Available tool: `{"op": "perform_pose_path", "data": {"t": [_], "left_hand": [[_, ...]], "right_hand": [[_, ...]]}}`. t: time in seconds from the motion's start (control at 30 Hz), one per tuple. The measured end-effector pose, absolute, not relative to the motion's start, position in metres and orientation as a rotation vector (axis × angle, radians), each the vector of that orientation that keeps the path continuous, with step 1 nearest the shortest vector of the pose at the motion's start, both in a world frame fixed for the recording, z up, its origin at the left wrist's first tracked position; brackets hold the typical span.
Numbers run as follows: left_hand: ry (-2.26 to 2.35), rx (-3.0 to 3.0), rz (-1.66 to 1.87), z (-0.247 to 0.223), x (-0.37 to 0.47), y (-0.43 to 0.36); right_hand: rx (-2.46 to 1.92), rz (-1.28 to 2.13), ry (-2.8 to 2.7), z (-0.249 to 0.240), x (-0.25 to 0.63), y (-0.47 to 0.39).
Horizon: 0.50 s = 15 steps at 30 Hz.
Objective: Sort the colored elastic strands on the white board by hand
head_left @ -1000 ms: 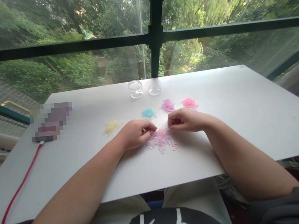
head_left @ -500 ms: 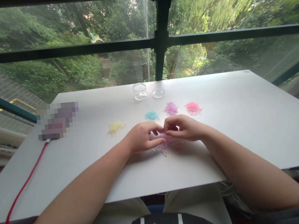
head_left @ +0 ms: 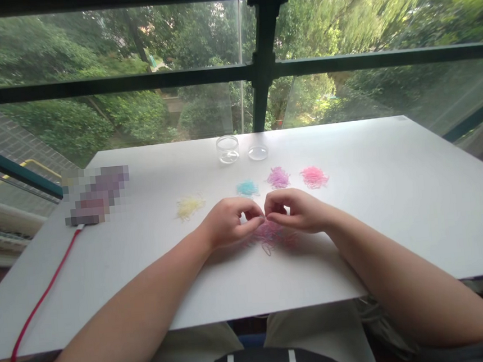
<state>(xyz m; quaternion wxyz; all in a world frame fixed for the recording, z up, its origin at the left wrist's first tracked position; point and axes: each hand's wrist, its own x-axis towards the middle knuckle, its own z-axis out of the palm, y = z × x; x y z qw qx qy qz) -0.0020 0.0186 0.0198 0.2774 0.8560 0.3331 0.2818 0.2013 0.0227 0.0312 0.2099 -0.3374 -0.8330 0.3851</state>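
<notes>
My left hand [head_left: 236, 220] and my right hand [head_left: 297, 211] meet fingertip to fingertip over a mixed pile of small rubber bands [head_left: 267, 234]. Thumb and index finger are pinched together on each hand; anything between the tips is too small to make out. One loose band lies at the pile's near edge. Beyond the hands are separate heaps of bands: yellow [head_left: 190, 207], blue [head_left: 247, 188], purple [head_left: 278, 177] and pink [head_left: 314, 177]. The hands partly cover the mixed pile.
At the back of the white table [head_left: 395, 201] stands a clear round jar [head_left: 227, 150], with a clear lid [head_left: 258, 152] beside it. A blurred-out device [head_left: 99, 196] lies at the left, its red cable [head_left: 48, 291] running to the near edge. Windows rise behind the table.
My left thumb and index finger, apart before, have closed into a pinch against the right fingertips. My right hand keeps its pinch. The view has shifted slightly.
</notes>
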Motion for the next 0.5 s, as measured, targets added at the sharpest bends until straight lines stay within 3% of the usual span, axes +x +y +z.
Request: {"op": "perform_pose_path", "data": {"t": [0.5], "left_hand": [[0.967, 2.287, 0.662, 0.0187, -0.0081, 0.0210]], "right_hand": [[-1.015, 1.017, -2.249, 0.0339, 0.2099, 0.0265]]}}
